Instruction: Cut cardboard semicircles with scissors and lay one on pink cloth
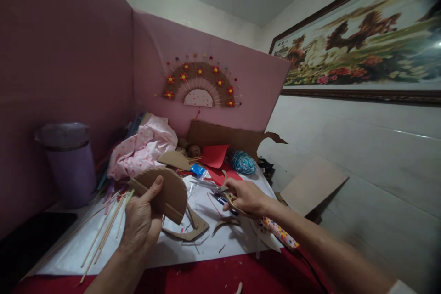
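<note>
My left hand [144, 218] grips a half-round piece of cardboard [172, 193], thumb on its face and the other fingers behind it. In my right hand [246, 197] is a pair of scissors [210, 185], its blades pointing left toward the cardboard but apart from it. Cardboard offcuts [193, 227] lie on the white sheet [241, 243] below and between my hands. A second half-round cardboard piece [175, 160] rests behind the one I hold. Thin wooden sticks [101, 239] are spread to the left of my left hand.
A purple bin [70, 165] stands at the left. Pink dotted cloth [148, 147], red paper [215, 155] and blue yarn [243, 161] lie toward the back. Behind them, a decorated cardboard fan [200, 73] hangs on a pink panel [251, 82]. A flower-patterned tool [280, 232] lies under my right forearm.
</note>
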`<state>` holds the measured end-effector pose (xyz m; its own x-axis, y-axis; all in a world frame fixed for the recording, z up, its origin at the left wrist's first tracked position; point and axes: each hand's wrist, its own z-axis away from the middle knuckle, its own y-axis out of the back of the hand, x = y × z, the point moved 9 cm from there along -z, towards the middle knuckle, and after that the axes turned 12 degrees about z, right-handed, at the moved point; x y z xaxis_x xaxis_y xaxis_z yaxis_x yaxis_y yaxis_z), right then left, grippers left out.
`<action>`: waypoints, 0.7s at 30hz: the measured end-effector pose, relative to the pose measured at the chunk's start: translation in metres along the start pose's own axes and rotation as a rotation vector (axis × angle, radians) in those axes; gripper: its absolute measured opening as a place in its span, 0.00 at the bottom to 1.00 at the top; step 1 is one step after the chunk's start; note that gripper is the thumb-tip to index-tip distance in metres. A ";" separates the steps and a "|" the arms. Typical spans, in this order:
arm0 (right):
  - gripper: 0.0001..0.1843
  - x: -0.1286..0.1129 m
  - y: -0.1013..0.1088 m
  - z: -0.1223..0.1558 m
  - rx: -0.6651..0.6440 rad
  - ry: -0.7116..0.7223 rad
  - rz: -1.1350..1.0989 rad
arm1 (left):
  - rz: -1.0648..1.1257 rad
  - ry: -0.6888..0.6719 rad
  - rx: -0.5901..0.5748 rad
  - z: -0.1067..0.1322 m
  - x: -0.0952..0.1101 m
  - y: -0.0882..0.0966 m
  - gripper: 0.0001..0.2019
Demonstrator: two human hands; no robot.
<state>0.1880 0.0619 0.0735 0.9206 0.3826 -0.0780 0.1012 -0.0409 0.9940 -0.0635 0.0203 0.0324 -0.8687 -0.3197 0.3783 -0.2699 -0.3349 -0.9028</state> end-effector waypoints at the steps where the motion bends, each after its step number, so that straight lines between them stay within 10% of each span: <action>1: 0.25 0.007 0.001 0.000 0.001 0.005 0.014 | 0.001 0.004 0.003 0.001 0.000 0.000 0.08; 11: 0.22 0.101 -0.011 -0.001 -0.190 -0.038 -0.186 | -0.022 0.029 0.002 -0.002 -0.003 0.000 0.08; 21: 0.22 0.169 -0.008 -0.003 -0.077 -0.196 -0.154 | -0.033 0.035 0.026 -0.003 -0.005 0.002 0.08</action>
<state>0.3416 0.1295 0.0522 0.9527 0.1928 -0.2348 0.2238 0.0770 0.9716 -0.0607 0.0238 0.0279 -0.8737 -0.2765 0.4003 -0.2885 -0.3680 -0.8839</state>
